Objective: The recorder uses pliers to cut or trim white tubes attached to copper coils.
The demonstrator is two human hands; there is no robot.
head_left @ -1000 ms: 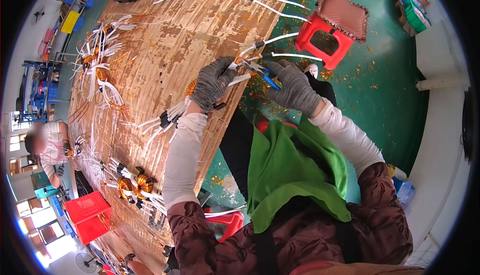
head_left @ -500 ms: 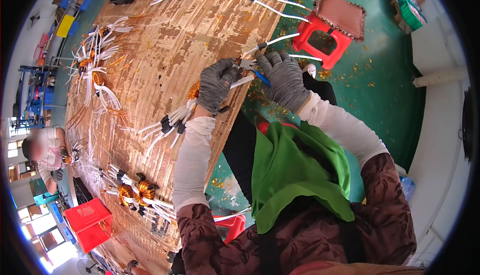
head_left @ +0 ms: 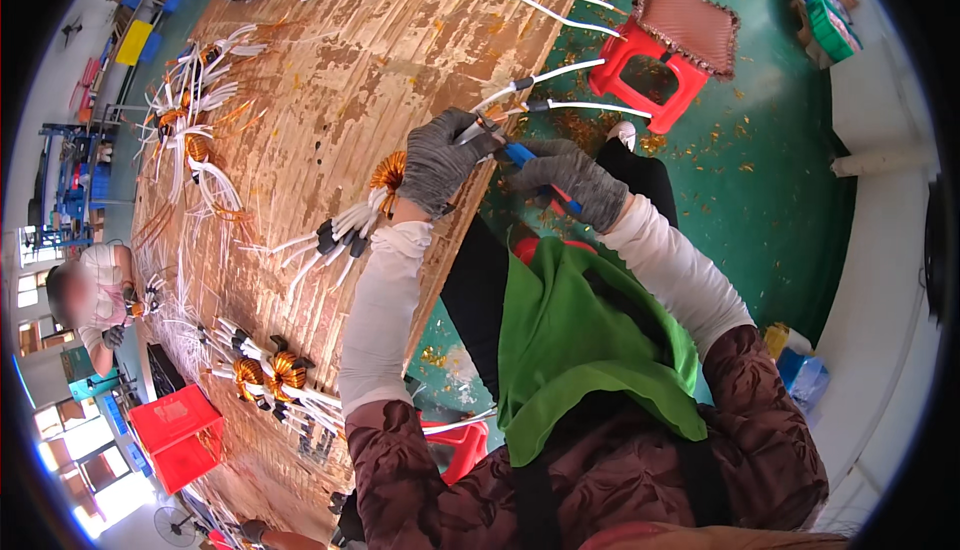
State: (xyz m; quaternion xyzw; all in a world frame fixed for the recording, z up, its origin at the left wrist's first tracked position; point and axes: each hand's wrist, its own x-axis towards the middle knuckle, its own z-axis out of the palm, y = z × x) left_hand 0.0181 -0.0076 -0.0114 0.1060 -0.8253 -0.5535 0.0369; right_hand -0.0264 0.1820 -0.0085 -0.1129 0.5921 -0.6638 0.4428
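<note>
My left hand (head_left: 440, 162), in a grey glove, is closed at the table edge around wire leads of a copper-wound ring coil (head_left: 387, 171). Its fingertips meet the jaws of a pair of pliers (head_left: 519, 154) with blue and red handles. Those handles sit in my right hand (head_left: 575, 182), also gloved and wrapped round them. Just beyond the jaws, two white-sleeved leads (head_left: 597, 106) with black bands stick out past the table edge. The wire between the jaws is too small to make out. More white-sleeved leads (head_left: 340, 235) of the coil fan out beside my left wrist.
Several more coils (head_left: 288, 375) lie on the worn wooden table (head_left: 350, 70). A red stool (head_left: 650, 75) with a brown cushion stands beyond the leads. At the left are a red crate (head_left: 178, 435) and another person (head_left: 95, 300). A green cloth (head_left: 590, 350) covers my lap.
My right hand has drawn back toward me, its fingers going from stretched over the leads to wrapped round the pliers. The lead nearer me now shows more fully. My left hand stays nearly in place.
</note>
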